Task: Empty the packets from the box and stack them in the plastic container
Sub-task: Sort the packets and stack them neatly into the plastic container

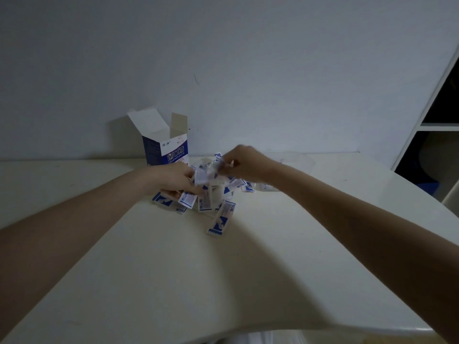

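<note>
A blue and white cardboard box (166,148) stands upright near the wall with its top flaps open. Several small blue and white packets (221,217) lie scattered in a heap on the table in front of it. My left hand (173,178) holds a small bundle of packets (202,176) above the heap. My right hand (244,161) pinches the top of that same bundle, blurred by motion. A clear plastic container (296,158) is faintly visible behind my right hand, by the wall.
The cream table (161,269) reaches to the wall at the back, with its front edge curving near me. A white shelf unit (437,125) with dark compartments stands at the right.
</note>
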`<state>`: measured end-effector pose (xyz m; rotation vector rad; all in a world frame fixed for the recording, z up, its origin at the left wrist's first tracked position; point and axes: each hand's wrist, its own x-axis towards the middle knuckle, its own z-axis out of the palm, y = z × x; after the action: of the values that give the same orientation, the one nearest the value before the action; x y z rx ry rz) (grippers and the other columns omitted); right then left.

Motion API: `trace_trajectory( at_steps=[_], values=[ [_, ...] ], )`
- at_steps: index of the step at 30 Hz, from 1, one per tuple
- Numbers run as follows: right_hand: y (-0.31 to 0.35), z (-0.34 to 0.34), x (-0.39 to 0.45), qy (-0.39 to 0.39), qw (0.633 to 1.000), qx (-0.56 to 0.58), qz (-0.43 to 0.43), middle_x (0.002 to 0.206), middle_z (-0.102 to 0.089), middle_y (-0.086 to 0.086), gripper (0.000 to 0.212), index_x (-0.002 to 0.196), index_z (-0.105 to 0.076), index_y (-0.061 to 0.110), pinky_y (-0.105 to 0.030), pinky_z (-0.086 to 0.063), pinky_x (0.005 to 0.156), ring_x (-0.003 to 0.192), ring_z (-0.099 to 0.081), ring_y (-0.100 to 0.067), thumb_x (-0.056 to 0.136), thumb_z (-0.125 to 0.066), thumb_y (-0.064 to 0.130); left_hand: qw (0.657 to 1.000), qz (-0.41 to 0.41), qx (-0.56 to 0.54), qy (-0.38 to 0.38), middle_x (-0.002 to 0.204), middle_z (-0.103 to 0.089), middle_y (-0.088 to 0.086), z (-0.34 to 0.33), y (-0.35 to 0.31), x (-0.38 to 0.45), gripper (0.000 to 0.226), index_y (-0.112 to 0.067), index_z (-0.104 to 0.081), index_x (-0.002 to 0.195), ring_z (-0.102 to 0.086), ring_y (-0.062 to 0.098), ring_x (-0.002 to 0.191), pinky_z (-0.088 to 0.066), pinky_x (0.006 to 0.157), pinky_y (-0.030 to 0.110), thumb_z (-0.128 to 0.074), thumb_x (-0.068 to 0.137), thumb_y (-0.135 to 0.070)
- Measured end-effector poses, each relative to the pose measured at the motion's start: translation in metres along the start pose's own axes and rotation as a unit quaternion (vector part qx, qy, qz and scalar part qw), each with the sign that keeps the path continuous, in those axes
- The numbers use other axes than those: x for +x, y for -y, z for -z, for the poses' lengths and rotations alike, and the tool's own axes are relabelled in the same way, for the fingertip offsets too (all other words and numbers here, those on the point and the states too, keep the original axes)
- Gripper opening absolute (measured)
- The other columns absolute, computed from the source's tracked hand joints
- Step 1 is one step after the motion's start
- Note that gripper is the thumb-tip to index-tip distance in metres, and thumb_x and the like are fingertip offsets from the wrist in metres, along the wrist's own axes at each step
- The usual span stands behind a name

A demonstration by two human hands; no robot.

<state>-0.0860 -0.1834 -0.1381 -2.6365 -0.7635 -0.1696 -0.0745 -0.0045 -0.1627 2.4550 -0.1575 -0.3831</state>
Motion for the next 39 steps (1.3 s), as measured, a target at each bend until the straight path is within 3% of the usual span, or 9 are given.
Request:
trace_trajectory(
  at_steps=[4,8,13,16,18,22,26,35,39],
  values=[
    [-0.003,0.010,0.000,-0.025,0.974,0.200,-0.102,0.056,-0.053,-0.007,0.019,0.090,-0.063,-0.012,-0.012,-0.035,0.036,0.042,-0.044,-0.013,0.088,-0.058,0.006,0.998,-0.016,-0.059,0.029,0.054,-0.063,-0.007,-0.001,-0.005,-0.004,0.011,-0.009,-0.065,0.085,-0.051,0.003,0.042,-0.039,0.039,0.014,-0.069,0.083,-0.020],
    [-0.003,0.006,-0.003,-0.050,0.889,0.424,-0.164,0.064,-0.056,-0.012,0.015,0.074,-0.056,0.001,-0.017,-0.037,0.037,0.041,-0.045,-0.012,0.089,-0.056,0.004,0.993,-0.049,-0.110,0.014,0.055,-0.058,-0.007,-0.003,-0.012,-0.006,0.006,-0.014,-0.065,0.080,-0.045,0.005,0.049,-0.037,0.045,0.016,-0.069,0.083,-0.018],
    [-0.005,0.003,-0.005,-0.093,0.787,0.581,-0.187,0.077,-0.062,-0.017,0.007,0.082,-0.054,-0.004,-0.016,-0.051,0.046,0.046,-0.060,-0.014,0.088,-0.054,-0.001,0.978,-0.069,-0.197,0.005,0.054,-0.063,-0.009,0.000,-0.017,-0.008,0.003,-0.013,-0.065,0.088,-0.049,0.000,0.041,-0.036,0.038,0.012,-0.065,0.085,-0.015],
    [-0.010,-0.002,-0.008,-0.104,0.762,0.616,-0.169,0.080,-0.066,-0.019,0.009,0.093,-0.055,-0.010,-0.019,-0.059,0.059,0.058,-0.069,-0.019,0.087,-0.053,-0.004,0.966,-0.073,-0.247,-0.008,0.060,-0.064,-0.005,0.001,-0.016,-0.007,0.004,-0.013,-0.066,0.087,-0.048,0.002,0.044,-0.037,0.039,0.012,-0.065,0.084,-0.016],
    [-0.011,-0.005,-0.011,-0.096,0.794,0.581,-0.152,0.077,-0.067,-0.016,0.010,0.091,-0.058,-0.009,-0.019,-0.058,0.058,0.058,-0.069,-0.018,0.085,-0.058,-0.002,0.958,-0.075,-0.277,-0.026,0.062,-0.069,-0.007,0.000,-0.016,-0.005,0.003,-0.015,-0.066,0.086,-0.058,0.003,0.050,-0.044,0.046,0.013,-0.063,0.085,-0.017],
    [-0.010,-0.008,-0.015,-0.038,0.935,0.312,-0.163,0.071,-0.062,-0.006,0.015,0.085,-0.064,0.001,-0.013,-0.047,0.043,0.059,-0.060,-0.013,0.081,-0.069,0.014,0.954,-0.080,-0.280,-0.068,0.071,-0.071,-0.001,0.001,-0.013,-0.002,0.003,-0.016,-0.067,0.084,-0.058,0.017,0.070,-0.042,0.061,0.027,-0.065,0.085,-0.018],
    [-0.005,-0.007,-0.012,-0.004,0.976,0.159,-0.148,0.063,-0.055,-0.004,0.025,0.073,-0.062,0.006,-0.018,-0.034,0.045,0.052,-0.047,-0.012,0.077,-0.073,0.028,0.963,-0.078,-0.255,-0.042,0.067,-0.069,-0.003,-0.001,-0.017,-0.006,0.004,-0.016,-0.065,0.084,-0.062,0.011,0.061,-0.046,0.054,0.021,-0.062,0.087,-0.016],
    [-0.008,-0.011,-0.020,-0.068,0.935,0.320,-0.139,0.033,-0.043,0.007,0.047,0.052,-0.045,0.012,-0.015,-0.030,0.036,0.030,-0.036,-0.007,0.097,-0.045,0.028,0.953,-0.048,-0.278,-0.110,0.073,-0.060,0.006,0.008,-0.010,-0.001,0.013,-0.010,-0.062,0.075,-0.050,0.013,0.058,-0.041,0.041,0.017,-0.064,0.086,-0.017],
    [-0.014,-0.007,-0.020,-0.109,0.903,0.395,-0.130,0.062,-0.053,-0.002,0.029,0.067,-0.055,0.011,-0.013,-0.039,0.045,0.053,-0.046,-0.010,0.095,-0.049,0.015,0.958,-0.016,-0.246,-0.149,0.070,-0.061,0.007,0.014,0.000,-0.004,0.014,-0.006,-0.060,0.075,-0.057,0.011,0.053,-0.046,0.047,0.018,-0.065,0.085,-0.016]
  ],
)
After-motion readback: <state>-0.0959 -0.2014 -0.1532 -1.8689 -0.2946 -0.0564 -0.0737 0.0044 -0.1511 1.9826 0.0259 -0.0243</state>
